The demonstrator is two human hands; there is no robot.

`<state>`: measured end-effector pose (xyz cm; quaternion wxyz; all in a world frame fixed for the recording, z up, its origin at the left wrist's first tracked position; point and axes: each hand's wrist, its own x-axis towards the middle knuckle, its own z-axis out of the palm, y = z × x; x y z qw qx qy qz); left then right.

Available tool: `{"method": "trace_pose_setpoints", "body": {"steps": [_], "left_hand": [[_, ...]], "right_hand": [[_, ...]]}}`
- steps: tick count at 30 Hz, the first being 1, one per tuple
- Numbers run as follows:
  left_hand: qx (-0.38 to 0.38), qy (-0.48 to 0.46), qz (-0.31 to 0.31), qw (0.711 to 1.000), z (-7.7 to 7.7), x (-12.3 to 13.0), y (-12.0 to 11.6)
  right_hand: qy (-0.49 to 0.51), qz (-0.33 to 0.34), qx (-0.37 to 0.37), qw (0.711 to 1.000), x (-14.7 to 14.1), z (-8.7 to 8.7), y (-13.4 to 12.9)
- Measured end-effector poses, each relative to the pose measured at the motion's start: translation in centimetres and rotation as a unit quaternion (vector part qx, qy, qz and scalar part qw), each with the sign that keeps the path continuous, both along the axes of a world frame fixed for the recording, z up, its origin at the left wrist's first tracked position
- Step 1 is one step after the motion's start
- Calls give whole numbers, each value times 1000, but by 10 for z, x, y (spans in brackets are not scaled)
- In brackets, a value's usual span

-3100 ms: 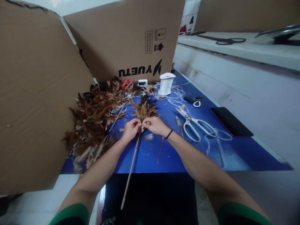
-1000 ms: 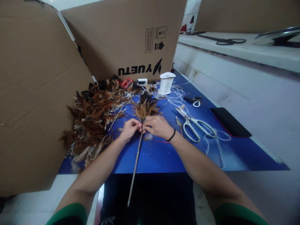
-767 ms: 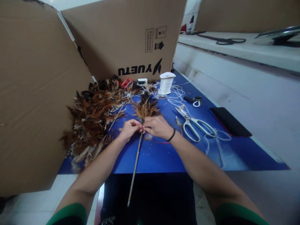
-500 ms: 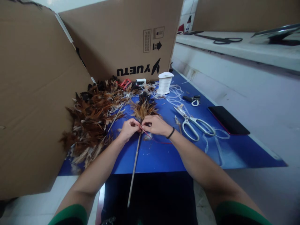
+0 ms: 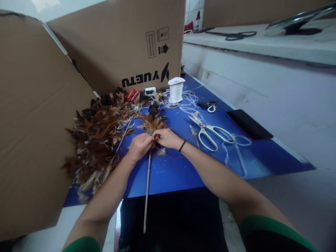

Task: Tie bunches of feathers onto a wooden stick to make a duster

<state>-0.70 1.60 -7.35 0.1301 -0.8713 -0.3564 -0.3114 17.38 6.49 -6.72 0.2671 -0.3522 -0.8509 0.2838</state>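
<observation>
A thin stick (image 5: 147,189) runs from under my hands past the table's front edge, with a bunch of brown and black feathers (image 5: 153,122) at its far end. My left hand (image 5: 140,146) is pinched at the base of the feathers, on the left of the stick. Against it, on the right, my right hand (image 5: 166,137) is closed, its fingertips together at the same spot. A thin red cord (image 5: 172,156) comes out from between the fingers and trails right over the blue table. The fingertips partly hide the cord and the binding point.
A large feather pile (image 5: 98,140) lies left beside cardboard (image 5: 118,42). To the right are silver scissors (image 5: 210,131), a black phone (image 5: 249,124), small snips (image 5: 208,105) and loose white ribbon (image 5: 240,161). A white spool (image 5: 176,90) stands behind.
The camera view has shifted, moving the scene slightly left. My left hand has turned, with its back more upward and its fingers more curled. Both hands stay at the feather base.
</observation>
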Motion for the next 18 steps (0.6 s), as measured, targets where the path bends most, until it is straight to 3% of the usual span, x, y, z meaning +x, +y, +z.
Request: {"method": "trace_pose_setpoints", "body": {"steps": [9,18], "left_hand": [[52,101,-13,993,9,4,-5],[112,68,-55,990,-2,-4,0]], "right_hand": [[42,-13,-59,997,-5,-6,5],[114,20,-47,992,-10,-13,8]]}}
